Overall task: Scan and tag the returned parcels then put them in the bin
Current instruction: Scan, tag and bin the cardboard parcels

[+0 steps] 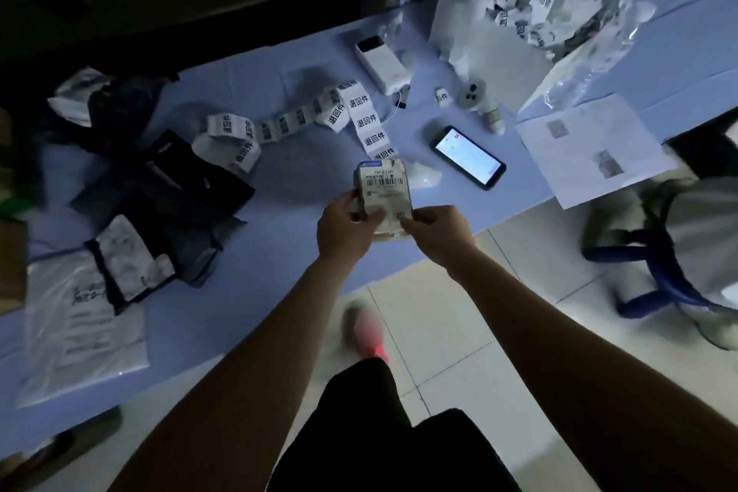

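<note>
Blue tabletop [279, 100]; left hand [343, 238], right hand [441, 238] grips pinch crinkly rectangular labelled parcel [385, 188].

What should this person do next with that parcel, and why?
Probably move the small white-labelled parcel, gripped by the left hand and right hand, toward the lit black smartphone to scan it: its barcode faces up and the screen is on.

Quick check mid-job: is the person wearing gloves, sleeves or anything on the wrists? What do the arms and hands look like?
Both are bare. The left hand and right hand have no gloves, and no ring shows in this dim light. The left forearm and right forearm are uncovered as far as the picture shows: no sleeve, watch or band is visible.
</note>
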### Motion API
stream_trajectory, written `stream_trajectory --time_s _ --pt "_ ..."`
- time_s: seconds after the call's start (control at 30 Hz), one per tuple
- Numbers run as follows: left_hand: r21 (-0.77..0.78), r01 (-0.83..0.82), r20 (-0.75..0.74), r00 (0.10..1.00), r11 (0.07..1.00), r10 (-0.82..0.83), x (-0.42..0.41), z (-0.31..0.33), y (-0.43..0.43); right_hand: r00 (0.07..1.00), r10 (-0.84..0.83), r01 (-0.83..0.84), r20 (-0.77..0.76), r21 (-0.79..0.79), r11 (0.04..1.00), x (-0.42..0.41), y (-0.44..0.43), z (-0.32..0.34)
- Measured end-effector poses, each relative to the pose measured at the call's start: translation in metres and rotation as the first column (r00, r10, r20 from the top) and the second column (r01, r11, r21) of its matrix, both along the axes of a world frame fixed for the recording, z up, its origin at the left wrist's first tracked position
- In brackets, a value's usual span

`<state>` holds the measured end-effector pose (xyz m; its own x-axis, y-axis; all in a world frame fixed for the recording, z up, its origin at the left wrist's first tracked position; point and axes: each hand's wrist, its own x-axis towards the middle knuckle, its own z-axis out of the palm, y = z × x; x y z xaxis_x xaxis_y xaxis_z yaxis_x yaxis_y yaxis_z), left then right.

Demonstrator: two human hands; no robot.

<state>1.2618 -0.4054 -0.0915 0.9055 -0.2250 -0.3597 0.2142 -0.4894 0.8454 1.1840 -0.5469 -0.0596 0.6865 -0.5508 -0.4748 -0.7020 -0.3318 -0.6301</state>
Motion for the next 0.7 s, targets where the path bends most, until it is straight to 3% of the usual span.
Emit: stream_trajectory --time_s 0.07,0.17,0.33,0.43,0.57,0.7 --pt "0.042 -0.035 -0.014 0.999 0.999 0.036 0.005 -0.011 -0.01 1.0 0.029 -0.029 0.005 -0.029 0.999 0.013 -0.024 -0.007" --pt "0.096 -0.088 -0.011 0.996 0.991 0.09 0.005 -0.023 -0.018 0.997 0.069 -0.058 0.044 -0.222 0.973 0.033 -0.064 -0.013" --pt "0.142 -0.171 -0.024 0.984 0.975 0.176 0.001 -0.017 -0.029 0.955 0.242 -0.295 -0.17 -0.506 0.811 0.061 -0.127 -0.029" --pt "0.205 -0.196 0.051 0.981 0.959 0.189 -0.004 -0.013 -0.042 0.919 0.265 -0.384 -0.292 -0.517 0.765 0.079 -0.158 -0.044" --pt "0.287 -0.252 0.092 0.968 0.924 0.235 -0.005 -0.001 -0.066 0.907 0.317 -0.41 -0.276 -0.421 0.809 0.098 -0.184 -0.06" --pt "0.314 -0.453 0.065 0.887 0.834 0.457 -0.01 0.008 -0.09 0.866 0.42 -0.499 -0.272 -0.406 0.766 0.104 -0.197 -0.06"
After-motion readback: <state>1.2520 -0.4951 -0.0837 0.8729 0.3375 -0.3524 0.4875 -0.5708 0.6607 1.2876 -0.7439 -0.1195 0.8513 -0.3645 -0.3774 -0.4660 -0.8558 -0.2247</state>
